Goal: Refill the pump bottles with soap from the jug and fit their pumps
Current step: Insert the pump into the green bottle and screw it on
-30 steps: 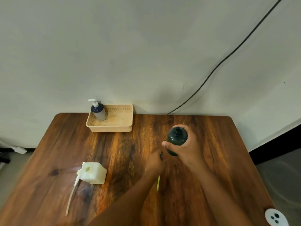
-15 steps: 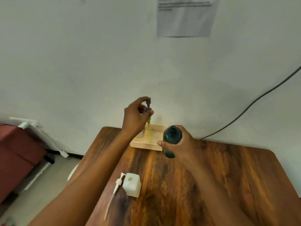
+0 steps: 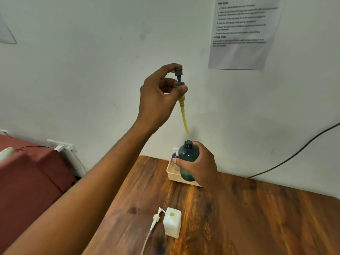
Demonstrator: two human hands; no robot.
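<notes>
My right hand [image 3: 199,163] grips a dark green pump bottle [image 3: 188,159] upright over the back of the wooden table [image 3: 239,218]; its neck is open. My left hand [image 3: 160,96] holds a dark pump head [image 3: 178,78] high above it, with the yellow dip tube [image 3: 184,116] hanging down. The tube's tip ends a little above the bottle's mouth. A white square bottle [image 3: 172,225] stands near the table's left edge, uncapped, with its white pump [image 3: 155,218] lying beside it.
A beige basket [image 3: 176,176] sits at the wall behind the green bottle, with a blue-and-white pump bottle [image 3: 175,159] inside. A black cable [image 3: 294,153] runs down the wall at right. A red seat [image 3: 27,181] stands left of the table. A printed sheet [image 3: 242,32] hangs on the wall.
My left hand picked the pump off the table and raised it high above the green bottle. The camera tilted up and left, and my right hand kept the bottle.
</notes>
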